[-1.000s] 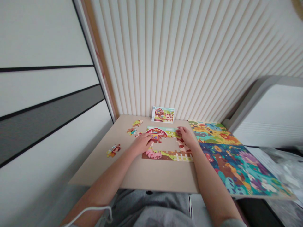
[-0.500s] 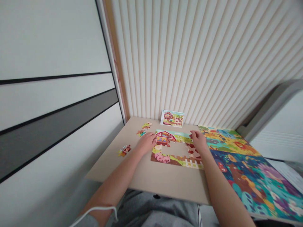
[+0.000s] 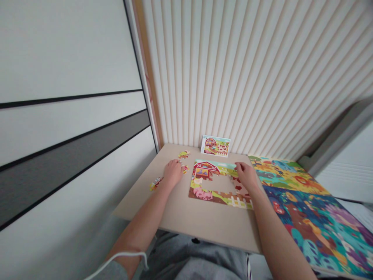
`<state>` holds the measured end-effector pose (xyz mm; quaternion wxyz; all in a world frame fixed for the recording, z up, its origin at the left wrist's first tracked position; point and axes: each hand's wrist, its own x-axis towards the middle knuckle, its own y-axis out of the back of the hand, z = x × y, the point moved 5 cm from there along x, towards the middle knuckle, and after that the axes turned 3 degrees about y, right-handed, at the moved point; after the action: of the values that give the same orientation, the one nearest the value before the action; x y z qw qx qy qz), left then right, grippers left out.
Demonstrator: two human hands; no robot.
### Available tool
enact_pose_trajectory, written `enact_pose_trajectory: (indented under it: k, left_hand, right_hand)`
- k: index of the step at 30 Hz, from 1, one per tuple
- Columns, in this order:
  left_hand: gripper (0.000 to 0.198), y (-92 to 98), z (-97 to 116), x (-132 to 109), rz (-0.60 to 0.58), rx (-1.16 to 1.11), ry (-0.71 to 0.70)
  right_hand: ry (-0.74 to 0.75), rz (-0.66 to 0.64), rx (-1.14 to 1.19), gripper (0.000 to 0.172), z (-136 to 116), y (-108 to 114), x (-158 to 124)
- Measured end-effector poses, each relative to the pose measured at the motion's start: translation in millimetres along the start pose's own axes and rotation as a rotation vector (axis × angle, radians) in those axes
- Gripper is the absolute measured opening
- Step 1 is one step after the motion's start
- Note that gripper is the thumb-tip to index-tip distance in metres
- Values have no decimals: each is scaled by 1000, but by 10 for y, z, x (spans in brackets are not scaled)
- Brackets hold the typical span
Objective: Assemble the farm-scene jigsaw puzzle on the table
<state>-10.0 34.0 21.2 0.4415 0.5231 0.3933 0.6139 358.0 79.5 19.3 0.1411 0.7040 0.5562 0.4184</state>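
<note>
The partly assembled jigsaw puzzle, a farm scene with a red barn, pig and fence, lies flat on the board with a gap in its middle. Left of it, my left hand bends its fingers down onto a loose puzzle piece, which they partly cover. More loose pieces lie just beyond that hand, and others sit to its left beside the wrist. At the puzzle's upper right edge rests my right hand, fingers curled in, with nothing visible in them.
A small picture card of the same farm scene leans upright against the pleated blind. Two colourful animal pictures, a yellow one and a dark blue one, lie right of the beige board. White panels stand on the left.
My left hand has moved left and away from the puzzle's edge onto the loose pieces. My right hand stays by the upper right edge, its fingers more curled. The view has shifted slightly.
</note>
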Motion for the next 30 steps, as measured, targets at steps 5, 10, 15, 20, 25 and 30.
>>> enact_pose_trajectory:
  k: [5, 10, 15, 20, 25, 30]
  left_hand:
    - [22, 236, 282, -463, -39, -26, -191]
    - [23, 421, -279, -844, -54, 88, 22]
    - [40, 451, -937, -889, -190, 102, 154]
    - [32, 382, -1037, -852, -193, -26, 82]
    - [26, 365, -1037, -779, -207, -237, 67]
    - [32, 470, -878, -663, -171, -459, 94]
  right_hand:
    - [-4, -2, -38, 43, 2, 23, 20]
    - [26, 17, -89, 41, -65, 35, 22]
    - [59, -13, -111, 38, -185, 22, -1]
    - [63, -8, -114, 37, -239, 42, -20]
    - [58, -7, -103, 36, -246, 47, -26]
    - [39, 9, -29, 37, -259, 47, -14]
